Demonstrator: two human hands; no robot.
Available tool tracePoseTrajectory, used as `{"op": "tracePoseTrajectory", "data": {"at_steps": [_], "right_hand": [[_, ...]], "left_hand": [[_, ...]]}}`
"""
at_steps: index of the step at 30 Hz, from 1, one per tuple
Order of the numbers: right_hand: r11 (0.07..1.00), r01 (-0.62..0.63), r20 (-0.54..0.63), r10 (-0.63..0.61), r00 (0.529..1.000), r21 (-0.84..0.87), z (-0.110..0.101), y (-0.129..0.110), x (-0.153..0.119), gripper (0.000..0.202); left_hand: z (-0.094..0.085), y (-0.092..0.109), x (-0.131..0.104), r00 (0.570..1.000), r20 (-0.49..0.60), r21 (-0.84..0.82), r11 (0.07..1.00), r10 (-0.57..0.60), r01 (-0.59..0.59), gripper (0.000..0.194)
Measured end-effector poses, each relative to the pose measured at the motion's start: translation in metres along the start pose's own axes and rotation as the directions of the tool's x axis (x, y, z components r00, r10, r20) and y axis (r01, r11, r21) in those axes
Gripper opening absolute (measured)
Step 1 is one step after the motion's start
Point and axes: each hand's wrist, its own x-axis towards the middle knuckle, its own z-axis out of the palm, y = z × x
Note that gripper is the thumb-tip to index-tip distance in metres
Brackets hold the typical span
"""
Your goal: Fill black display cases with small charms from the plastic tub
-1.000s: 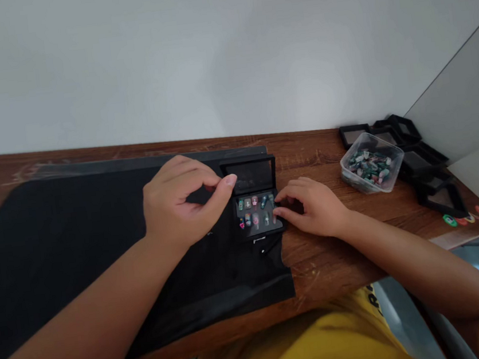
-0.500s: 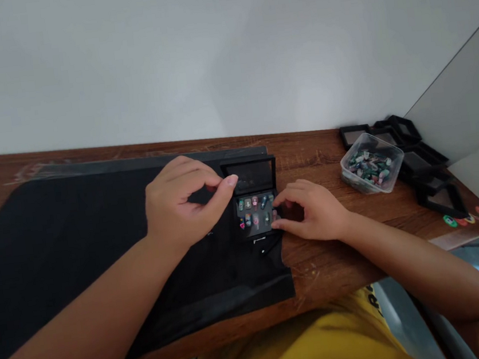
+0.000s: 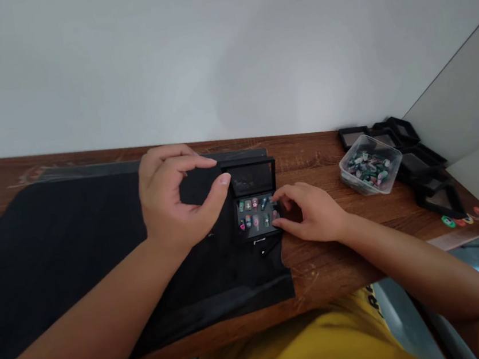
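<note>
A small black case (image 3: 260,236) stands with its windowed lid (image 3: 253,178) raised. Inside it, decorated pieces that look like press-on nails (image 3: 256,221) lie in two rows, in green, pink and multicolour. My right hand (image 3: 310,212) holds the case's right end, index finger at the upper part and thumb at the lower; the rightmost pieces are partly hidden by these fingers. To the left of the lid, my left hand (image 3: 177,201) hovers open, thumb and index finger apart with nothing seen between them.
Under the case lies a black mat (image 3: 78,249) on a wooden table (image 3: 319,274). A clear plastic tub (image 3: 371,164) of similar small pieces stands at the right. Several black cases (image 3: 421,161) are piled beyond it, near round stickers (image 3: 448,221). Small bits (image 3: 259,240) lie before the case.
My left hand has drawn slightly left, away from the lid, and its thumb and index finger have spread apart. My right hand stays at the case.
</note>
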Motion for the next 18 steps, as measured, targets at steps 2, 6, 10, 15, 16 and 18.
{"op": "tracePoseTrajectory", "data": {"at_steps": [2,6,10,15,16,18], "right_hand": [[0.999,-0.030,0.012,0.030,0.999,0.009,0.000,-0.001,0.000,0.031],[0.999,-0.045,0.008,0.045,0.999,0.012,-0.001,-0.001,0.001,0.030],[0.998,-0.051,-0.024,0.052,0.998,0.019,0.000,0.001,0.001,0.029],[0.997,-0.013,-0.134,0.023,0.991,0.071,0.002,0.005,0.000,0.028],[0.996,0.001,-0.163,0.013,0.987,0.084,0.002,0.005,0.000,0.029],[0.994,0.017,-0.211,0.006,0.977,0.107,0.003,0.006,-0.001,0.030]], "left_hand": [[0.000,0.001,0.000,0.999,0.027,0.002,1.000,-0.030,0.030,0.015],[0.005,0.000,-0.004,0.980,0.143,0.040,0.990,-0.137,0.132,0.028],[0.011,-0.005,-0.009,0.958,0.219,0.034,0.983,-0.184,0.182,0.042],[0.014,-0.011,-0.010,0.917,0.344,0.018,0.978,-0.200,0.207,0.032],[0.014,-0.012,-0.010,0.911,0.354,0.021,0.975,-0.212,0.219,0.031],[0.013,-0.012,-0.010,0.902,0.364,0.025,0.971,-0.232,0.239,0.031]]}}
